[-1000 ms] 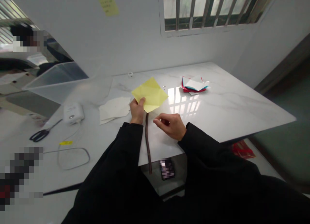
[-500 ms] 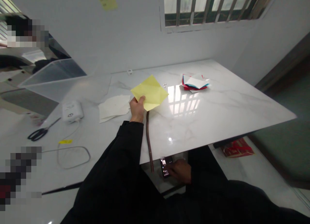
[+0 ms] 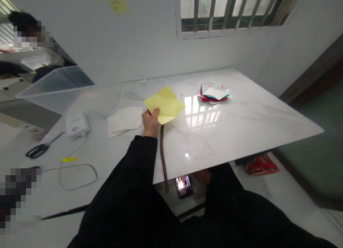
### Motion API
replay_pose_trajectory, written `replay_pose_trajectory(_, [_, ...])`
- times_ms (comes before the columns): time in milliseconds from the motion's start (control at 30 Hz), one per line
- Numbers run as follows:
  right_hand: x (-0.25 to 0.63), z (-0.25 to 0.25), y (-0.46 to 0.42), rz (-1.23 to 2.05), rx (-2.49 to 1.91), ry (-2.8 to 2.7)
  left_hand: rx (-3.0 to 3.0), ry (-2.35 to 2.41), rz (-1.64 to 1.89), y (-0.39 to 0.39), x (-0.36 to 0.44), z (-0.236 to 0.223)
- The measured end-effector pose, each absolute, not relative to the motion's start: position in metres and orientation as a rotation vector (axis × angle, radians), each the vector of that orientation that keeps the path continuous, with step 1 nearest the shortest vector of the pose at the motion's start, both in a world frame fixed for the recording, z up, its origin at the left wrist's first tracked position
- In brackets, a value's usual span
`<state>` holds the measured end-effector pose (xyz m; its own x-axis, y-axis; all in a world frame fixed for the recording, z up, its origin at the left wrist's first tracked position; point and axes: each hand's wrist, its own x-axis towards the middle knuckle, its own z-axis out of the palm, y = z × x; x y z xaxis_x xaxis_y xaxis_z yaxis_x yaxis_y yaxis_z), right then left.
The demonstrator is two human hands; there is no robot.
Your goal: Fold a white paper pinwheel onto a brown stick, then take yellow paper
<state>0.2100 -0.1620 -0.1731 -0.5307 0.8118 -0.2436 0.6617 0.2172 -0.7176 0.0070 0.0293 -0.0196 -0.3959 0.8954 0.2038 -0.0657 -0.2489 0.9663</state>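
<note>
My left hand (image 3: 150, 121) pinches the near corner of a yellow square of paper (image 3: 166, 104), which is lifted a little above the white marble table (image 3: 241, 123). A thin brown strip (image 3: 163, 151) runs from under the yellow paper to the table's near edge and hangs over it. My right hand (image 3: 201, 175) is below the table edge, beside a phone (image 3: 184, 186) lying lower down. Only a small part of that hand shows; its fingers are hidden.
White paper sheets (image 3: 124, 120) lie left of my left hand. A stack of coloured papers (image 3: 214, 93) sits at the back right. A white device (image 3: 76, 124), scissors (image 3: 37, 150), a cable loop (image 3: 77, 174) and a clear box (image 3: 59, 87) are at the left. Another person is at far left.
My right hand left the table top, dropped below the edge to the phone, and has now drawn back partly under the table. My left hand keeps holding the yellow paper.
</note>
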Motion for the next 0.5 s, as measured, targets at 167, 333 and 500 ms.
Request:
replay_pose_trajectory(167, [0.206, -0.163, -0.18, 1.317, -1.45, -2.357, 1.104, 1.278, 1.731, 0.029, 0.009, -0.019])
replay_pose_trajectory(333, [0.203, -0.072, -0.206, 1.689, -0.696, -2.897, 1.11, 1.279, 1.74, 0.029, 0.007, -0.022])
replay_pose_trajectory(500, [0.221, 0.072, -0.141, 1.77, -0.105, -2.408, 1.024, 1.218, 1.743, 0.026, 0.008, -0.02])
